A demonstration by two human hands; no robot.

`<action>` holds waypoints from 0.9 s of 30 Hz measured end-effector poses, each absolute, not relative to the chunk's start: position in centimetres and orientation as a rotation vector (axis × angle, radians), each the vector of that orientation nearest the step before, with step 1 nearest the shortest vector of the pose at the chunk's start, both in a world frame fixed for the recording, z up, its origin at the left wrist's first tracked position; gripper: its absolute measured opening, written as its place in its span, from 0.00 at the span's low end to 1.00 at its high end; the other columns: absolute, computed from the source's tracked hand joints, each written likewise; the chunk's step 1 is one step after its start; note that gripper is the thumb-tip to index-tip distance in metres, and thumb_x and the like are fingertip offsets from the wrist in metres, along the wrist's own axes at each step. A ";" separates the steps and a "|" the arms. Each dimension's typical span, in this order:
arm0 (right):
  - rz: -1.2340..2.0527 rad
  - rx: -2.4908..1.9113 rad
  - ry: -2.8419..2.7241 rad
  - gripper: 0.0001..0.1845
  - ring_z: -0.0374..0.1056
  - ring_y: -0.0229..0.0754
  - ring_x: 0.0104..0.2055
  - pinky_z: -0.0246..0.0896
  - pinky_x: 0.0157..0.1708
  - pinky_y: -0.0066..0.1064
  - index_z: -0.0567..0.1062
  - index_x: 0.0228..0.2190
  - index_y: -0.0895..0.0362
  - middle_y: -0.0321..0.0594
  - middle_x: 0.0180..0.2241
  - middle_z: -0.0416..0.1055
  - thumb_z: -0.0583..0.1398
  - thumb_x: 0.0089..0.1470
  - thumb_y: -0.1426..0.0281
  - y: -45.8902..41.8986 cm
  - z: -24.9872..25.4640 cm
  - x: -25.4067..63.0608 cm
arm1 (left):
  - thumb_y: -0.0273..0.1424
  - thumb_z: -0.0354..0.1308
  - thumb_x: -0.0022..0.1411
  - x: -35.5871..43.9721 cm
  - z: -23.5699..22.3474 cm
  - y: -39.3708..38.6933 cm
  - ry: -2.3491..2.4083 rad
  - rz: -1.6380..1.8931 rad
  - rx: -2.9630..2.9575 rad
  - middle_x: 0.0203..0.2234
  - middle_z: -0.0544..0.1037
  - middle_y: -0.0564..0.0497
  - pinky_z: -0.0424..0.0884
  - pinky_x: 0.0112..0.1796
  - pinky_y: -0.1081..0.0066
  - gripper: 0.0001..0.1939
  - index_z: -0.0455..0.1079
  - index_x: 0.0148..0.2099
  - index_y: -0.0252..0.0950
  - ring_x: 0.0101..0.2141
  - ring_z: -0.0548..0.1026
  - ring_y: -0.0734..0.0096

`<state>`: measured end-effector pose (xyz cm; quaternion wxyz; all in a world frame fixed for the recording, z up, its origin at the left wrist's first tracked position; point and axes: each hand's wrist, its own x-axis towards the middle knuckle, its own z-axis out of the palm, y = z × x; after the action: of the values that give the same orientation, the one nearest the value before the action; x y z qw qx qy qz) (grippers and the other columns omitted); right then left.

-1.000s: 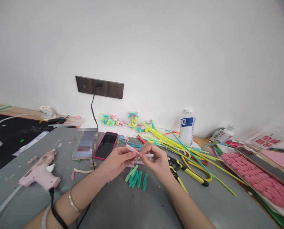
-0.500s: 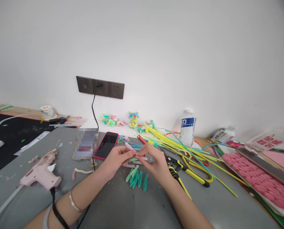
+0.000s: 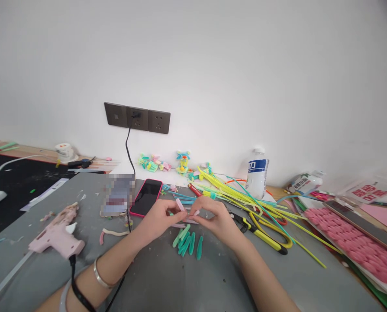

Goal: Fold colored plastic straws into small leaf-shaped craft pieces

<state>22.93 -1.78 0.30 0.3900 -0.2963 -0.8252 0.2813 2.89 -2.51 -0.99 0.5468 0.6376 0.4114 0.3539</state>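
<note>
Over the grey mat, my left hand pinches a short pink pipe cleaner piece, whose upper end sticks up past the thumb. Close beside it, my right hand has thumb and fingertips closed on another pink pipe cleaner piece. Whether the two pieces are joined is too small to tell. Just below the hands lie several folded green pipe cleaner pieces. More pink pieces rest on the mat, partly hidden by my fingers.
A pink glue gun with a black cord lies at left. Behind my hands is a red-edged phone. Yellow-handled pliers and long yellow pipe cleaners spread at right, before a white bottle. Small pipe cleaner figures stand near the wall.
My hands have drawn slightly apart, and the pink piece in the left hand now points more upright. The right hand has turned a little, its fingers arched higher.
</note>
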 end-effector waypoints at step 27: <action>1.779 -0.701 -1.721 0.13 0.68 0.39 0.34 0.64 0.35 0.30 0.77 0.28 0.59 0.40 0.32 0.72 0.69 0.49 0.62 -2.3 0.7 23.0 | 0.42 0.64 0.56 2.2 -0.6 -3.2 0.680 0.307 1.550 0.24 0.79 0.51 0.62 0.28 0.75 0.15 0.79 0.31 0.34 0.25 0.70 0.74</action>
<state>22.95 -2.26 0.74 0.2807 -0.2614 -0.6420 0.6638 2.19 -3.19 -0.58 0.6524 0.6829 0.2995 0.1352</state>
